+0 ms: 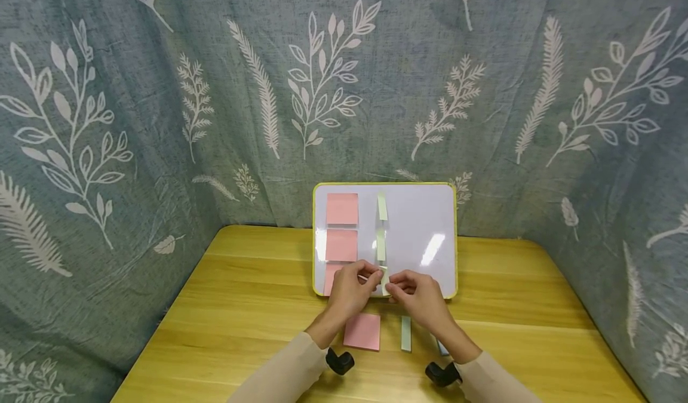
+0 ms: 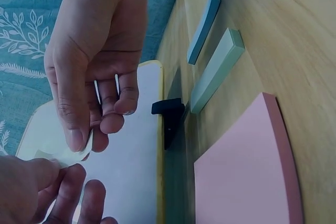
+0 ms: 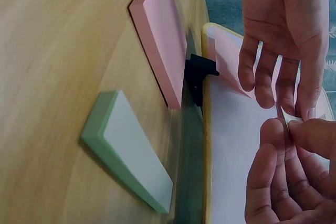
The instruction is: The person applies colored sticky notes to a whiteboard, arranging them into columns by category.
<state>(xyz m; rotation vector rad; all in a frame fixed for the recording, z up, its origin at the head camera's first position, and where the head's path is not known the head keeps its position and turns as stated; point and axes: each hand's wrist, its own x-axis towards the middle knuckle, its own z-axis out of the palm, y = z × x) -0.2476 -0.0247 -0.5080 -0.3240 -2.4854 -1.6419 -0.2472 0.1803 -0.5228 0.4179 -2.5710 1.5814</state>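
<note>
My left hand [image 1: 352, 286] and right hand [image 1: 421, 298] meet in front of the lower middle of a whiteboard [image 1: 414, 224]. Between them they pinch a narrow pale green sticky note [image 1: 384, 280], its ends partly covered by fingertips. In the left wrist view the right thumb and fingers grip one end of the sticky note [image 2: 68, 156], and the left fingers hold the other. Two more pale green strips [image 1: 381, 245] stick to the board above the hands. Left of them is a column of pink square sticky notes [image 1: 341, 245], the lowest half hidden by my left hand.
On the wooden table [image 1: 242, 307] before the board lie a pink note pad [image 1: 362, 332], a narrow green pad [image 1: 405, 334] and a blue pad [image 2: 203, 29], partly under the right forearm. A black clip-like support [image 2: 170, 119] is at the board's lower edge. Patterned curtain [image 1: 376, 92] surrounds the table.
</note>
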